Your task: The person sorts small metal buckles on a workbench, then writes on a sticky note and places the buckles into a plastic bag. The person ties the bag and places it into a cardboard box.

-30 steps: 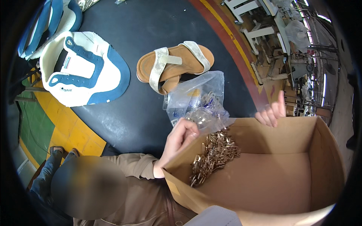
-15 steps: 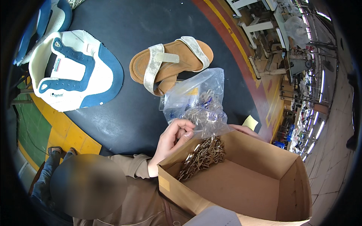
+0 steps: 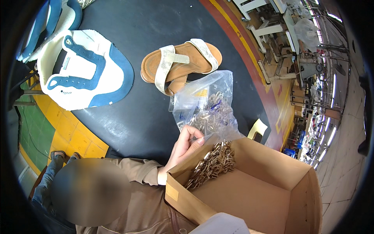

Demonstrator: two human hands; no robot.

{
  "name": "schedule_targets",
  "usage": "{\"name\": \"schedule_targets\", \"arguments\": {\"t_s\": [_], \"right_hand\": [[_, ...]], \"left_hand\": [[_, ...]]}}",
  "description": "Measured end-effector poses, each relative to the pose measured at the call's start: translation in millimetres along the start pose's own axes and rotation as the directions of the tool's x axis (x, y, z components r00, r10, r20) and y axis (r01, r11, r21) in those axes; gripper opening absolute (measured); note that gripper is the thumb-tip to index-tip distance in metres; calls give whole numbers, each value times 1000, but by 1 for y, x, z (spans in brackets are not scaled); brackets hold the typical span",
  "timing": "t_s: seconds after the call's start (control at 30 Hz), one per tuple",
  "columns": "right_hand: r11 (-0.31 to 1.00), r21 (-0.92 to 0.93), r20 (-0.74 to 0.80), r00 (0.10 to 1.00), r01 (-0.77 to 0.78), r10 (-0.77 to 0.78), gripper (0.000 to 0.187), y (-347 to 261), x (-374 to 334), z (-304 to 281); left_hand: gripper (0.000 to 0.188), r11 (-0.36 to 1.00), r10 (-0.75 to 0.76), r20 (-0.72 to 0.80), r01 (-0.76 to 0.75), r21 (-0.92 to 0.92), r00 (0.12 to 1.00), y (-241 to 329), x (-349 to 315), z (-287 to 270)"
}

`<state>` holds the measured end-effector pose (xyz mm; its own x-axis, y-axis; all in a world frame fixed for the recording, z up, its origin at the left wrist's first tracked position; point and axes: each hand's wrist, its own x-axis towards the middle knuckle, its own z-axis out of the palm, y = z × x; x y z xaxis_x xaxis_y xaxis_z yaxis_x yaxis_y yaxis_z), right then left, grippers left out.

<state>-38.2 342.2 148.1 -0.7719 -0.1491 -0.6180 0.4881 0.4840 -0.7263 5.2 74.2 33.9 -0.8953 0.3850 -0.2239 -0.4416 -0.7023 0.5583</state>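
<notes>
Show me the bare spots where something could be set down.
Free: the dark table top above the sandal, the strip between the blue-and-white shoe pattern piece and the clear bag of buckles, and the right floor of the cardboard box. Crowded: the box's left corner, with the buckle pile and the hand.

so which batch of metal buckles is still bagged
The buckles in the clear plastic bag on the dark table; the other heap lies loose in the cardboard box.
</notes>
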Motion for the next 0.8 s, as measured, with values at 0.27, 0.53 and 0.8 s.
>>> {"name": "schedule_targets", "arguments": {"t_s": [0.27, 0.53, 0.8], "right_hand": [[959, 219, -28, 984, 180, -178, 40, 0, -4, 12], [865, 397, -85, 951, 306, -298, 47, -4, -5, 31], [632, 630, -384, 889, 450, -250, 55, -5, -29, 60]], "left_hand": [[12, 999, 45, 39, -44, -28, 998, 21, -24, 22], [10, 990, 115, 81, -108, -89, 990, 40, -50, 31], [11, 995, 11, 101, -1, -104, 995, 35, -50, 18]]}}
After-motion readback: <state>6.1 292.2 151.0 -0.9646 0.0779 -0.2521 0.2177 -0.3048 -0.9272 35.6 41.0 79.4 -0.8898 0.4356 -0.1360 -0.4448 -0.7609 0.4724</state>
